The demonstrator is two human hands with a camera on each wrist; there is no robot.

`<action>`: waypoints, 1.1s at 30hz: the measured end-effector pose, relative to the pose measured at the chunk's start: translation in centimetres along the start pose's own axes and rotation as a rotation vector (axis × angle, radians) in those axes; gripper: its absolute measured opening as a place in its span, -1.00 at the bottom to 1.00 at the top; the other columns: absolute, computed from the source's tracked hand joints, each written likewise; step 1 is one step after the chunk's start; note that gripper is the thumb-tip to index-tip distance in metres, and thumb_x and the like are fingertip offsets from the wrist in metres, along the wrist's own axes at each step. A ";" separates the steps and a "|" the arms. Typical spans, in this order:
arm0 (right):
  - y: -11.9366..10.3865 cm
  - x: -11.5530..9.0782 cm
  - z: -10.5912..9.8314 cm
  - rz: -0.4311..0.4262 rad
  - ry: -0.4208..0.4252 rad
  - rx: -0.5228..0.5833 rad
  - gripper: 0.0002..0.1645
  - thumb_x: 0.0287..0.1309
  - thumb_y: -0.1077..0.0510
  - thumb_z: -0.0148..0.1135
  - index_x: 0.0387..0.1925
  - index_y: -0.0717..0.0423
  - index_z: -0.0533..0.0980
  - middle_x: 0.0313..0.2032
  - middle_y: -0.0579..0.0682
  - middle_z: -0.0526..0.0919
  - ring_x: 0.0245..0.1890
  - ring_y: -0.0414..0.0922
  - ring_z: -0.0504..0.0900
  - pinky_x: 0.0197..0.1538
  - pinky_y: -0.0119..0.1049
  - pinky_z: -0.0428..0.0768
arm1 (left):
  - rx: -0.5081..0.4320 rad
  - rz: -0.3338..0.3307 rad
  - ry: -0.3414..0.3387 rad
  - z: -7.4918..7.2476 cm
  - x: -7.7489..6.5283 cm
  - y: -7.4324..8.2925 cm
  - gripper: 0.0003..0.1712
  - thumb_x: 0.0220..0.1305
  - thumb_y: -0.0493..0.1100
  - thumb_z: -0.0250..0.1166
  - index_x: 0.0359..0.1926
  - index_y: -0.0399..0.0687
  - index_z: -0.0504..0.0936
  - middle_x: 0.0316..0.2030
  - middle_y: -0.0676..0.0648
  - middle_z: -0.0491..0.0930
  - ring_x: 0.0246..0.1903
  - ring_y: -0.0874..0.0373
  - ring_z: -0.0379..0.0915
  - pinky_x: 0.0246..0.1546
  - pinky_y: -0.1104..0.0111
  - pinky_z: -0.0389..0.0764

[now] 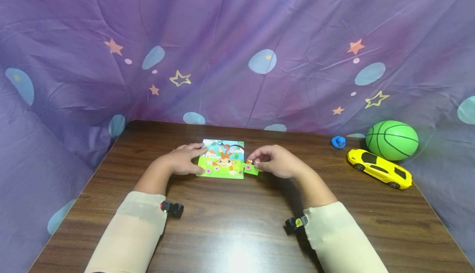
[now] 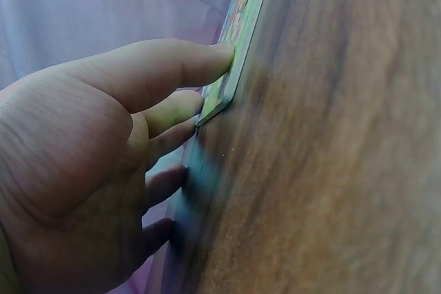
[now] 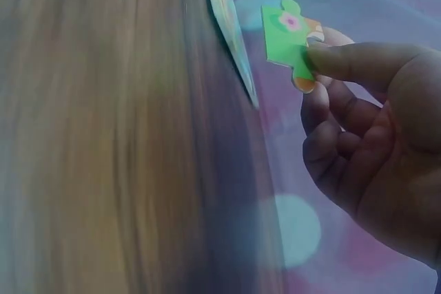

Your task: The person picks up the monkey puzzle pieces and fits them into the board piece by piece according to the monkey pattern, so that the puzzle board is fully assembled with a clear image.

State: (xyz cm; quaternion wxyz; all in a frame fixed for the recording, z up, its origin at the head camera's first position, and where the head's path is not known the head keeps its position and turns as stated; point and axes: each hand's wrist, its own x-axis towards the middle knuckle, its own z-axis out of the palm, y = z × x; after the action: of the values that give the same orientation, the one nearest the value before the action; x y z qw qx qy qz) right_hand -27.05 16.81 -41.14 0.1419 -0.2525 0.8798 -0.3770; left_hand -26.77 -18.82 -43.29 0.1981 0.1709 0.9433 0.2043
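Note:
A jigsaw puzzle with a monkey picture lies flat on the wooden table. My left hand rests at its left side. In the left wrist view the thumb presses on the puzzle near a corner, and the other fingers reach along its edge, fairly straight. Just off the puzzle's right side, my right hand pinches a green puzzle piece between thumb and fingertips. The piece carries a pink flower and orange parts, with rounded tabs. In the right wrist view it is held up off the table; its far edge is hidden behind the thumb.
To the right stand a blue rubber duck, a yellow toy car and a green ball with black lines. A purple cloth with stars and ovals hangs behind the table. Both wrists wear small black cameras.

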 end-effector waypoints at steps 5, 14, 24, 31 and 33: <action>-1.3 1.7 1.5 -0.027 -0.009 0.013 -0.77 0.36 0.25 0.37 0.00 0.05 0.76 -0.19 -0.05 0.82 -0.21 -0.23 0.67 -0.07 -0.31 0.66 | 0.008 0.008 0.001 0.1 0.1 -0.1 0.06 0.33 0.25 0.34 0.72 0.18 0.10 0.76 -0.07 -0.09 0.71 -0.40 -0.24 0.63 -0.44 -0.14; -2.8 4.4 3.6 -0.067 -0.005 -0.036 -0.76 0.36 0.21 0.36 0.00 0.01 0.78 -0.17 -0.08 0.83 -0.22 -0.23 0.67 -0.03 -0.30 0.66 | -0.006 0.008 0.001 0.0 0.0 0.1 0.06 0.33 0.24 0.35 0.72 0.16 0.11 0.76 -0.09 -0.08 0.70 -0.41 -0.24 0.63 -0.44 -0.14; -3.7 6.7 5.2 -0.030 -0.016 -0.048 -0.80 0.39 0.19 0.35 -0.04 -0.06 0.78 -0.17 -0.12 0.84 -0.19 -0.23 0.71 -0.02 -0.30 0.69 | 0.009 0.016 0.015 -0.1 0.1 0.0 0.06 0.32 0.27 0.34 0.72 0.15 0.13 0.75 -0.09 -0.05 0.69 -0.40 -0.18 0.62 -0.43 -0.08; -3.6 7.4 6.3 -0.014 -0.025 -0.048 -0.80 0.38 0.25 0.32 -0.06 -0.02 0.77 -0.19 -0.08 0.82 -0.19 -0.22 0.68 -0.01 -0.34 0.65 | 0.000 0.017 0.017 -0.1 -0.1 0.0 0.05 0.32 0.25 0.35 0.71 0.13 0.14 0.75 -0.08 -0.04 0.70 -0.39 -0.18 0.63 -0.42 -0.08; -3.5 7.4 6.5 -0.001 -0.035 -0.055 -0.79 0.38 0.25 0.32 -0.07 -0.03 0.76 -0.18 -0.09 0.81 -0.18 -0.22 0.67 0.00 -0.34 0.64 | -0.002 0.016 0.016 0.0 0.0 0.0 0.05 0.32 0.25 0.35 0.71 0.13 0.14 0.75 -0.08 -0.05 0.70 -0.39 -0.18 0.63 -0.42 -0.09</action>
State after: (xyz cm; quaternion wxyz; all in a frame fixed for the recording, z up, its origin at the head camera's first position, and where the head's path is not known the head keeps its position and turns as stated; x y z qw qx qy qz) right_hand -29.19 6.81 -43.42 0.1501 -0.2631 0.8871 -0.3483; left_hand -26.74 -18.83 -43.24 0.1893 0.1768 0.9431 0.2083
